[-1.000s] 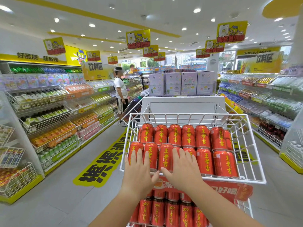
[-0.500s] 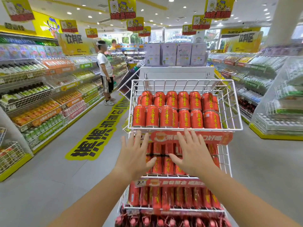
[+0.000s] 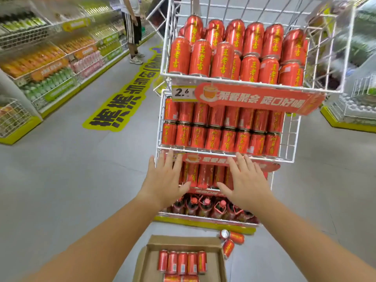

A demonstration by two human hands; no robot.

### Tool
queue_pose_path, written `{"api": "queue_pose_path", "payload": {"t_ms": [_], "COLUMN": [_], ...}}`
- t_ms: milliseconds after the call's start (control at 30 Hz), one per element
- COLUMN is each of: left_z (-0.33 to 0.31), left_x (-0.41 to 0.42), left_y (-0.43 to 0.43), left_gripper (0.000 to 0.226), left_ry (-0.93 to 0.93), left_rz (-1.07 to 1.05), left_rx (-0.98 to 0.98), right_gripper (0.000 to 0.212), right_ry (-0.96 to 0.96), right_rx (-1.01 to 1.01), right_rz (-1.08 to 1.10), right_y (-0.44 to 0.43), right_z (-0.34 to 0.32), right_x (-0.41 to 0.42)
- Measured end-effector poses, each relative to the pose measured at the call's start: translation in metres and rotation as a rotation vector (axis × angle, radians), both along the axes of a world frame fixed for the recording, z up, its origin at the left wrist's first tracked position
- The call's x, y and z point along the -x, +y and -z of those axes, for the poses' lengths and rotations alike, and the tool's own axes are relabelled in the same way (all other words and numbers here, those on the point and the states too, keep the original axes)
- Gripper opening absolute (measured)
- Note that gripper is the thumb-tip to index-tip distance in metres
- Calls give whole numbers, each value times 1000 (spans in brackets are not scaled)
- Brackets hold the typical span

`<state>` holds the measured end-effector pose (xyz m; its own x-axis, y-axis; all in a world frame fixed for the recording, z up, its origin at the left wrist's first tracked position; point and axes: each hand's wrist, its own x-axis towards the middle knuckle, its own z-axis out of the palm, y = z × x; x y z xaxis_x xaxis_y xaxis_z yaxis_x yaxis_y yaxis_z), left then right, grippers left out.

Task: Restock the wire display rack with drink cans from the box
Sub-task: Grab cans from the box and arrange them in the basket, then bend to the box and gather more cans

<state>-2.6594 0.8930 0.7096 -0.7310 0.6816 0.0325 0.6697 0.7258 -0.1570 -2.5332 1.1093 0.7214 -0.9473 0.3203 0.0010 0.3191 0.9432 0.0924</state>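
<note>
A white wire display rack (image 3: 345,58) stands before me, its tiers packed with red drink cans (image 3: 221,60). On the floor at my feet lies an open cardboard box (image 3: 220,259) with several red cans (image 3: 182,262) lying in it. Two loose cans (image 3: 234,240) lie on the floor beside the box. My left hand (image 3: 164,180) and my right hand (image 3: 247,182) hover with spread fingers in front of the lower tiers, holding nothing.
A person (image 3: 132,27) stands in the aisle at the far left by long shelves of drinks (image 3: 50,68). A yellow floor sticker (image 3: 120,102) runs along that aisle. More wire racks (image 3: 358,102) stand at the right.
My view has tilted down, bringing the lower tiers and the box on the floor into sight. Both hands have drawn back from the top basket and dropped lower.
</note>
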Motion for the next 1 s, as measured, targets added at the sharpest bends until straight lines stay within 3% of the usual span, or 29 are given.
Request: {"api": "queue_pose_path", "payload": {"t_ms": [367,567,800,1000], "left_z": [225,349,481,594], "left_x": [-51,-83,-99,-95], "left_y": [-30,-49,-68,-80], "left_gripper": [94,93,93,105], "left_ry": [-226,-275,-472,-519], "left_rz": [-80,-114,-100,-146], "left_rx": [210,389,481,487], "right_gripper": [91,108,86,85], "right_ry": [-350,-492,-552,-570], "right_rx": [164,234,323,385], "right_rz": [-11,-3,12,44], "right_y": [1,-8,-18,-19], "right_z": [229,353,494,605], "right_x": [-49,-77,-101,-109]}}
